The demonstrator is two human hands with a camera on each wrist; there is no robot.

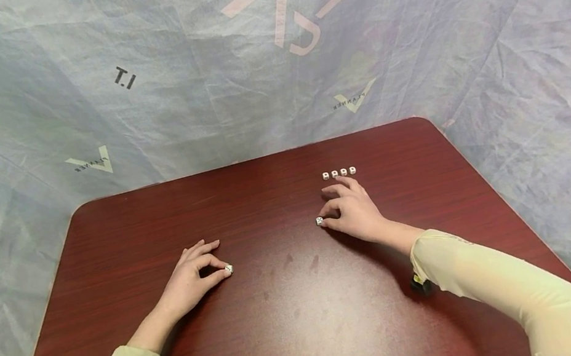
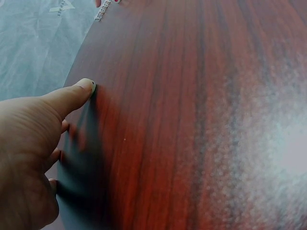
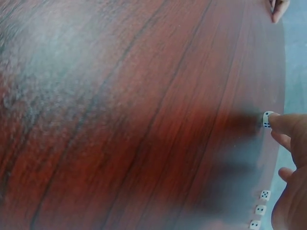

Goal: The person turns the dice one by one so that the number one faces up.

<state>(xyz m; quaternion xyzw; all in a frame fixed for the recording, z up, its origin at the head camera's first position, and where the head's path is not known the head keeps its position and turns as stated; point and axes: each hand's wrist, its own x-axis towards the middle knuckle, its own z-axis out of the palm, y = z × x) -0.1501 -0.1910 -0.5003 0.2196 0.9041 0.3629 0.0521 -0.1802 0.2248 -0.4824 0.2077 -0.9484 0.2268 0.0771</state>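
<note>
My left hand (image 1: 191, 280), on the left half of the table, pinches a white die (image 1: 229, 269) between thumb and index finger. In the left wrist view the thumb hides most of that die. Farther right, my right hand (image 1: 354, 212) holds another white die (image 1: 319, 221) at its thumb and index fingertips. Dark pips show on this die (image 3: 267, 120) in the right wrist view. Just beyond the right hand's outstretched fingers, several white dice (image 1: 343, 172) stand in a straight row, each with a single pip on top.
The dark red wooden table (image 1: 288, 339) has rounded far corners. A grey printed cloth (image 1: 226, 88) hangs behind it and at both sides. Black wrist cameras sit under both sleeves, and light glares off the table's near middle.
</note>
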